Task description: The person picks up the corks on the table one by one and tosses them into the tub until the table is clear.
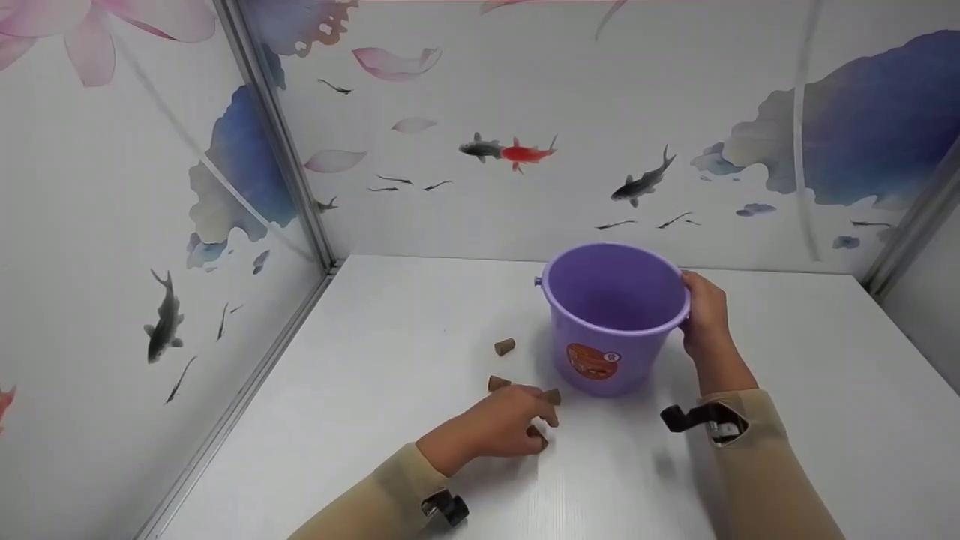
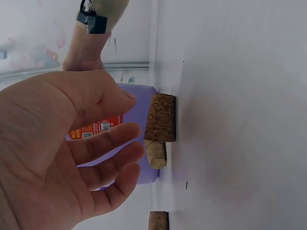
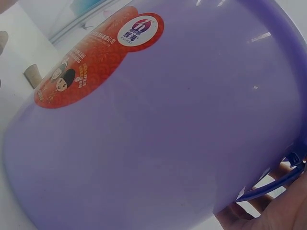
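Note:
A purple plastic bucket [image 1: 570, 326] with an orange-red label [image 1: 589, 363] stands upright on the white table. My right hand [image 1: 705, 311] grips it at the right side of the rim; in the right wrist view, those fingers [image 3: 240, 213] are by the purple handle [image 3: 276, 187]. Left of the bucket, my left hand [image 1: 502, 421] hovers low among several brown corks. One cork [image 1: 538, 439] is by its fingertips, and another [image 1: 552, 396] is partly behind it. In the left wrist view, the thumb and fingers are loosely bent and apart, just short of the nearest cork [image 2: 161, 117].
Farther back on the table lies a separate cork [image 1: 505, 346], with another cork [image 1: 497, 383] just beyond the left hand. White panels painted with fish and petals [image 1: 525, 154] enclose the table at the back and sides. A metal corner post [image 1: 289, 150] rises at the back left.

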A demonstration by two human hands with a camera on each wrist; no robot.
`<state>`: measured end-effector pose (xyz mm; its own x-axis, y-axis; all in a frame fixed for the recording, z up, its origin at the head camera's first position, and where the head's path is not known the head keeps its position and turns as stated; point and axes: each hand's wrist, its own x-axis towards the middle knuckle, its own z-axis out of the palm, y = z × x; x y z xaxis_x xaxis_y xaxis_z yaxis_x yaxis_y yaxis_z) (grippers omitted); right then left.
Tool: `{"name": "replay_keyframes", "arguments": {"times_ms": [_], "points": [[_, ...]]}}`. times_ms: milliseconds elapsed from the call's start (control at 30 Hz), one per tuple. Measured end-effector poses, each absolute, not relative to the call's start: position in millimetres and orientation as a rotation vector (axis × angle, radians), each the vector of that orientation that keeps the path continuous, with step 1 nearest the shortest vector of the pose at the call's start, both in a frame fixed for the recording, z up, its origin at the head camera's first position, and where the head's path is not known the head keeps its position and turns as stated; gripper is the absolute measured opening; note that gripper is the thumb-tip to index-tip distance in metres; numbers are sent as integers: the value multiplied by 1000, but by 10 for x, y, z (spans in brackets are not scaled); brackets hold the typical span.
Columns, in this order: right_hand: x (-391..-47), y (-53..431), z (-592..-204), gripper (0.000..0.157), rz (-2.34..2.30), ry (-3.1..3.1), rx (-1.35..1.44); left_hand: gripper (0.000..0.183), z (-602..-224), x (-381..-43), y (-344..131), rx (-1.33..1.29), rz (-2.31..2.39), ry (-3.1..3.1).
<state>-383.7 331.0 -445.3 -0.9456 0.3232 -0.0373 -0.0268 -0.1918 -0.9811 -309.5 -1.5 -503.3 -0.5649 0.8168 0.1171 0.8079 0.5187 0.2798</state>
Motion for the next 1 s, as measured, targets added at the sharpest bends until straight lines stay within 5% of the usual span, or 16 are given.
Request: {"name": "replay_keyframes", "arguments": {"times_ms": [1000], "points": [[-3834, 3332, -4445, 33, 2283, -1808, -386, 24, -5160, -3080, 32, 1516, 428, 2656]]}}
